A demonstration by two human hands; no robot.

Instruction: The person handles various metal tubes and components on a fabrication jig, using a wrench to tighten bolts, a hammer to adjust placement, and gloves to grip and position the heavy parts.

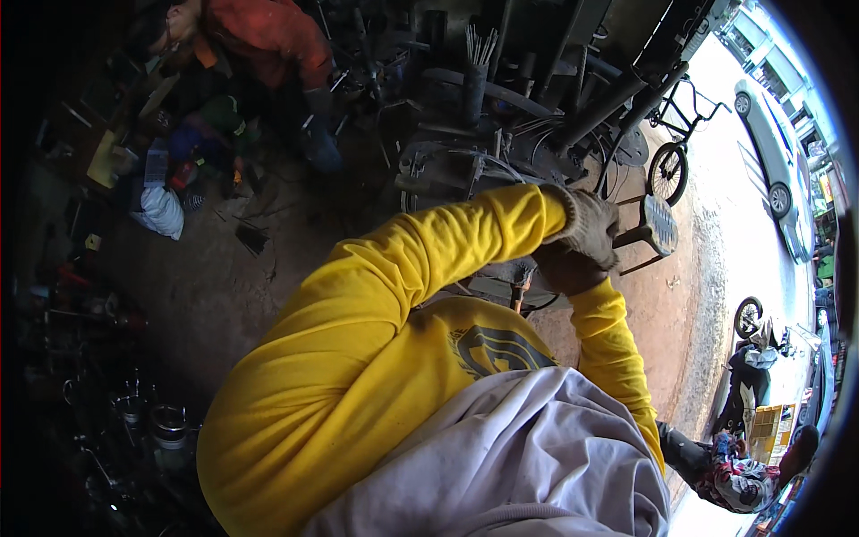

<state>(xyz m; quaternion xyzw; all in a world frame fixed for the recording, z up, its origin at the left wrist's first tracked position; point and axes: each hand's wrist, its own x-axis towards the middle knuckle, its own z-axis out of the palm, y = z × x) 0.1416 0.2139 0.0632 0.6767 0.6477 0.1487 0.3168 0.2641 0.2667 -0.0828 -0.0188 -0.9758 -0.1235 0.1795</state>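
Note:
My two hands meet in front of me, right of centre, at the ends of yellow sleeves. My left hand (592, 225) wears a greyish-brown work glove with a knitted cuff, and its fingers look curled in. Just beneath and against it is my right hand (570, 271), largely covered by the glove. Whatever lies between the two hands is hidden, and the right fingers do not show. Below the hands, part of a dark metal piece with a brownish upright part (520, 291) shows behind my arms.
A small stool (658, 224) stands just beyond my hands. Metal rods in a dark cylinder (474, 85) and tangled metal parts fill the far side. A person in a red top (268, 40) bends at far left. A bicycle (673, 161), motorcycle (743, 380) and car (777, 166) are at right.

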